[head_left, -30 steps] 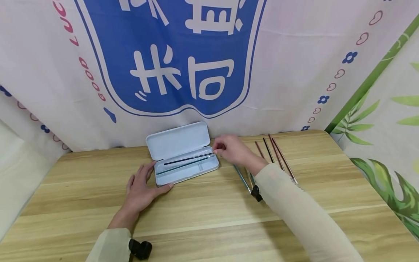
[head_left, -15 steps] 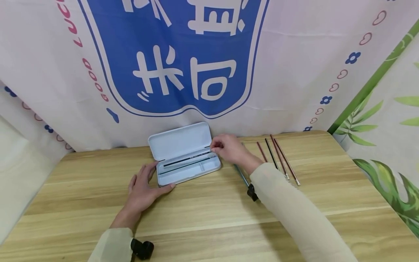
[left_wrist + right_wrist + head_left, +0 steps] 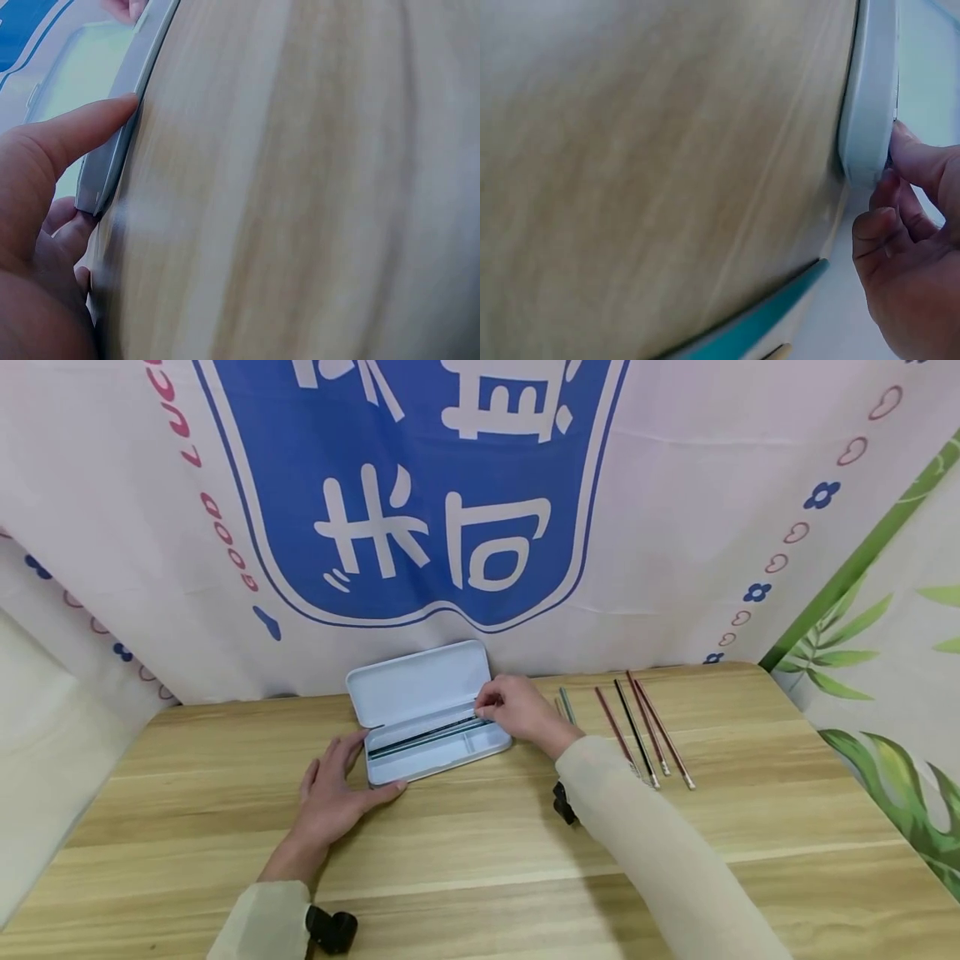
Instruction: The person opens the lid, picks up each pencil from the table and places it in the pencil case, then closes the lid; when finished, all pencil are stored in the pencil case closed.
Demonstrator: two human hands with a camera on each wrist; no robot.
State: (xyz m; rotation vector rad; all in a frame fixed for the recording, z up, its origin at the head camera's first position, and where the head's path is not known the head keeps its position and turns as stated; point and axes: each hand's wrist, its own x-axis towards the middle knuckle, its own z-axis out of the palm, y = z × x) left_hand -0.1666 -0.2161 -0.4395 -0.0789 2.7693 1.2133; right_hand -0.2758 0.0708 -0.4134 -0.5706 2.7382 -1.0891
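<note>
A pale blue pencil case lies with its lid raised on the wooden table, in the head view. Inside, a black pencil and a dark teal pencil run close together lengthwise. My left hand holds the case's left end, thumb on the front edge, fingers round the left side; the left wrist view shows the thumb on the rim. At the right end my right hand pinches the end of the black pencil between thumb and fingers. The fingertips partly hide that end.
Several pencils lie right of the case, among them a red pencil and a black-barrelled pencil. A teal pencil is partly covered by my right arm. A printed cloth hangs behind the table.
The right hand has shifted slightly toward the front of the case. The black pencil has moved forward, closer against the teal one. My left hand has stayed on the case.
</note>
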